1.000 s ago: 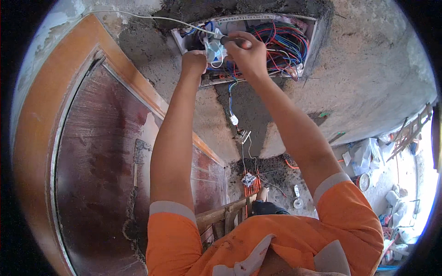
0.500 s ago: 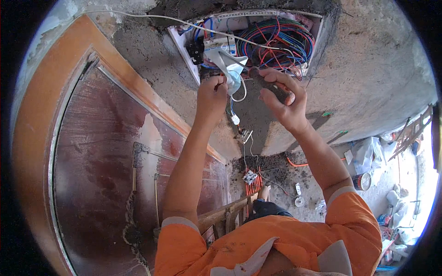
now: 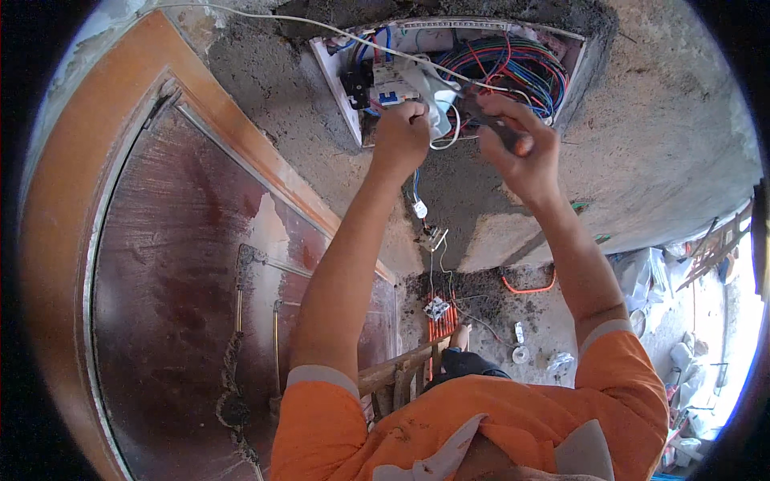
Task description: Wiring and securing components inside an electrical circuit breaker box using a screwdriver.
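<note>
In front of an open electrical box (image 3: 341,96) set in the wall, both my hands are raised. My left hand (image 3: 403,138) is closed, pinching a pale, film-like plastic piece (image 3: 439,104) beside the white circuit breakers (image 3: 391,84). My right hand (image 3: 525,148) is wrapped round a hand tool (image 3: 505,135) with a dark body and an orange end; its exact kind is unclear. The tool's front end comes close to the plastic piece, and I cannot tell whether they touch. Behind my right hand lies a big coil of red, blue, green and black wires (image 3: 529,68).
A white cable (image 3: 273,16) crosses the box front. Below hang blue wires with a white connector (image 3: 419,209). A dark red door (image 3: 176,264) in a wooden frame stands left. Lower down are a wooden ladder-like frame (image 3: 401,365), orange conduits (image 3: 441,327) and plastic bags (image 3: 642,280).
The box and wall have shifted a little right and down in view. My right hand has turned, bringing the tool's orange end toward me. The left hand still holds the plastic piece.
</note>
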`<state>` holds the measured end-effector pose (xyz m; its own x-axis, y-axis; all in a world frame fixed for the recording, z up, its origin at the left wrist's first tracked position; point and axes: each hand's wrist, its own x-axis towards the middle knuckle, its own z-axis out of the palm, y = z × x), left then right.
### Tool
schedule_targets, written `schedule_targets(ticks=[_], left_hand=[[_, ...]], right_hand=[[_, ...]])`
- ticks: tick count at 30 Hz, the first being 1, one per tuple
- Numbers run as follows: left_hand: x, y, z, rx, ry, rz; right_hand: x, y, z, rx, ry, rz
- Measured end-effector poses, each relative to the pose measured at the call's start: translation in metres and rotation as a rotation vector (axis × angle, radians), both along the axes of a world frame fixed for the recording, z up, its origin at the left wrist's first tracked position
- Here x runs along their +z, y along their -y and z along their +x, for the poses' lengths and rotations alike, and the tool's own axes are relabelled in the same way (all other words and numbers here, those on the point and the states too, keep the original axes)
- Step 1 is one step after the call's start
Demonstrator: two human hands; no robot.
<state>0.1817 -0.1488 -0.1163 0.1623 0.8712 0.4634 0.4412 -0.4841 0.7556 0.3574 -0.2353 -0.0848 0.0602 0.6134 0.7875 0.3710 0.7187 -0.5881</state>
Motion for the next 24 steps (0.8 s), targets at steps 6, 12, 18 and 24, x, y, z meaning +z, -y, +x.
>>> schedule_targets(ticks=[6,12,18,24], left_hand=[[-0.01,-0.007,-0.001,0.009,0.124,0.036],[0.001,0.008,0.013,-0.074,0.078,-0.056],[-0.004,-0.029,-0.004,0.09,0.101,0.079],[0.005,-0.047,-0.013,-0.047,0.175,0.077]], right_hand=[[0.003,-0.021,-0.006,0.243,-0.284,-0.224],[-0.002,0.002,0.015,0.009,-0.033,-0.082],[-0.004,-0.037,-0.023,0.075,0.002,0.019],[0.007,-0.036,-0.052,-0.103,0.186,0.099]])
